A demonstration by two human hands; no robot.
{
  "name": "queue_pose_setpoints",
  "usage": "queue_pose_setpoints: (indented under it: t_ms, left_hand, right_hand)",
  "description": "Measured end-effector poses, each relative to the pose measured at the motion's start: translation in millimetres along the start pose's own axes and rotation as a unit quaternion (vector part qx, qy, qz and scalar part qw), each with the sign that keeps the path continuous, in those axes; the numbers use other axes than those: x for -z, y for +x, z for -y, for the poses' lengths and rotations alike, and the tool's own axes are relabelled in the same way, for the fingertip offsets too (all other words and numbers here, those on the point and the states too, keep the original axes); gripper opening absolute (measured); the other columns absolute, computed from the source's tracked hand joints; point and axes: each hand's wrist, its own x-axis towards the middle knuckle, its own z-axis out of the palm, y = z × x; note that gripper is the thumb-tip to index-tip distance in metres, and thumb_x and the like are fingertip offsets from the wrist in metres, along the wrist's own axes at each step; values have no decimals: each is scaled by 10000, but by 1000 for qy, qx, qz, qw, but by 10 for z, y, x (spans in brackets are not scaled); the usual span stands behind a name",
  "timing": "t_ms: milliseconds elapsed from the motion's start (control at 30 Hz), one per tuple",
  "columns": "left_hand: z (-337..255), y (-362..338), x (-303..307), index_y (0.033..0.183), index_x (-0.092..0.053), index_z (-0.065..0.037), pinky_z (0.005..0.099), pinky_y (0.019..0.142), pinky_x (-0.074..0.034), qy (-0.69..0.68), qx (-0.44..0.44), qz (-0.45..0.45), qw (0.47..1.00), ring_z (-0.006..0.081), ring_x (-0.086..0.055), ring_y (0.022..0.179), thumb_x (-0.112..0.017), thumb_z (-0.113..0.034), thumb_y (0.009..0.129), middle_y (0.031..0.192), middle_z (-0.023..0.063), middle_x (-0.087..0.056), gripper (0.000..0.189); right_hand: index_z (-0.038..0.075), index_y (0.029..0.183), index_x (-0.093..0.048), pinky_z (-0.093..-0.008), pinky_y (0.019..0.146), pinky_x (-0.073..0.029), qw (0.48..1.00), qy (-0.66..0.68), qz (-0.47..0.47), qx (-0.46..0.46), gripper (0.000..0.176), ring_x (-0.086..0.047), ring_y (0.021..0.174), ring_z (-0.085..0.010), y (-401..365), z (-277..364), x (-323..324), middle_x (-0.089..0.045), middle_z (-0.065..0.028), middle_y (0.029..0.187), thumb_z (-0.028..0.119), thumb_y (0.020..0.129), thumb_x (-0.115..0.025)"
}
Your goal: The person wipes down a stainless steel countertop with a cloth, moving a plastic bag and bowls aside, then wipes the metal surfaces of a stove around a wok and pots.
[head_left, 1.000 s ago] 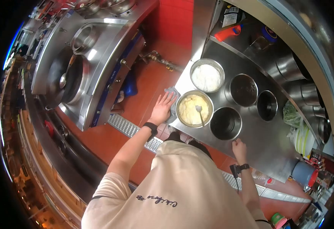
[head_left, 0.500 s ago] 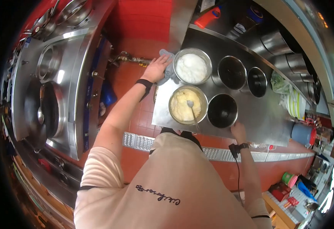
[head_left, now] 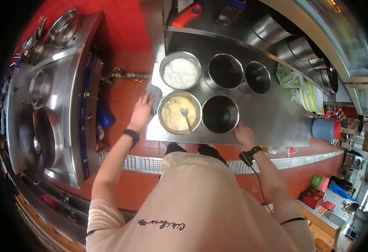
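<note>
R hand (head_left: 245, 135) rests on the front edge of the worktop (head_left: 272, 122), lower centre of frame, just below the dark empty pot (head_left: 220, 114). Its fingers are curled, and I cannot tell how far the grip is open. L hand (head_left: 142, 111), centre-left, lies flat w/ open grip on the grey cloth (head_left: 155, 91) at the worktop's left edge, beside the bowl of yellow mash (head_left: 173, 113) w/ a spoon (head_left: 185, 116) in it. Behind, upper centre: bowl of white stuff (head_left: 180, 73).
</note>
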Motion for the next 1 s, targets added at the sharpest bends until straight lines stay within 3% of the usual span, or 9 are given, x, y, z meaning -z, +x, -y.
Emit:
queue_pose_setpoints:
  t_ms: [200,367,433,567,700,833,900,933,1000]
  left_hand:
    - [-710,-813,-146,1238,-597,-52,460,979,-419,88,131,-9,987,365,-474,1194,-669,-31,709,1315,166,-507,534]
    - [-1574,-1048,-559,1020,-632,22,489,931,-425,83,250,-13,965,407,-481,1103,-685,-32,679,1191,213,-519,348]
    - [-1973,-1084,-770,1052,-626,55,503,934,-428,80,228,-56,969,433,-479,1060,-683,-55,723,1156,239,-512,352]
    - [-2878,-837,-1057,1092,-616,53,490,942,-438,-5,238,-48,970,431,-491,1066,-739,-152,762,1165,240,-515,408]
    - [-3554,-426,-1252,1117,-624,15,480,921,-466,-46,196,8,980,422,-498,1078,-741,-137,743,1131,224,-524,420]
    - [-3965,-27,-1348,1191,-630,-32,469,923,-478,-98,64,73,990,401,-521,1089,-704,-100,742,1151,183,-541,460]
    - [-4070,138,-1433,1224,-629,-52,454,923,-480,-85,46,84,992,387,-529,1069,-682,-99,755,1147,169,-554,474]
    - [-4096,217,-1496,1242,-626,-63,448,922,-481,-62,36,70,995,381,-530,1059,-673,-97,757,1149,164,-555,488]
    - [-4161,388,-1507,1267,-621,-86,433,921,-483,-18,40,67,997,369,-534,1043,-658,-72,755,1162,159,-563,513]
  right_hand:
    - [5,1014,-623,-530,784,-543,991,-23,52,121,316,-680,854,-419,79,-75,271,-694,-247,884,267,888,-498]
    - [15,982,-628,-541,769,-544,966,5,95,239,297,-674,834,-432,288,-395,235,-688,-248,858,270,893,-504]
    - [9,999,-651,-521,758,-550,957,28,63,283,295,-684,840,-409,258,-487,256,-698,-226,875,251,885,-528]
    - [14,949,-596,-548,714,-529,940,98,51,323,237,-662,774,-432,240,-665,190,-670,-237,788,227,911,-499]
    - [37,931,-589,-518,677,-517,896,197,67,392,166,-630,724,-443,352,-921,91,-652,-242,766,189,901,-531]
    - [55,950,-603,-431,582,-520,894,262,69,358,144,-640,617,-343,420,-1211,94,-656,-184,711,178,932,-529]
    - [60,978,-620,-326,482,-487,893,380,162,179,172,-622,548,-195,387,-1319,330,-646,-95,669,189,975,-506]
    - [59,1009,-626,-271,428,-458,886,409,176,132,202,-612,547,-102,449,-1388,334,-628,-40,676,195,1004,-477]
    - [53,1014,-622,-271,417,-454,872,452,154,107,204,-612,541,-105,563,-1522,357,-626,-45,675,193,1006,-473]
